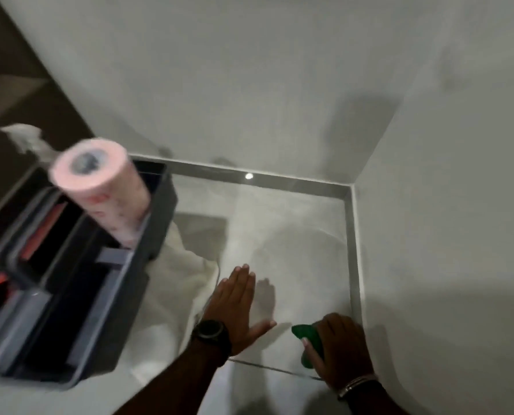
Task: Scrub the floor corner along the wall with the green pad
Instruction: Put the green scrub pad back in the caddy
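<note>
Nothing readable is showing: the red marks printed on the pink paper roll [100, 187] are blurring past legibility.

The floor [294, 250] looks like pale polished tile, glossy enough to mirror a ceiling light and the left hand [237, 307] pressed flat on it. A grey skirting [350, 250] runs along its far and right edges, smooth and shiny too. The walls [249, 85] above are matt white, like painted plaster. The green pad [305, 332] under the right hand [339, 348] has a dull finish; its texture is too blurred to tell. A white cloth [175, 271] lies crumpled and soft at the floor's left edge. The caddy [79, 280] is smooth grey plastic with a slight sheen. The roll [100, 187] in it is soft pink paper. The watch [211, 332] is matt black; the bracelet [357, 384] looks like shiny metal.
</note>
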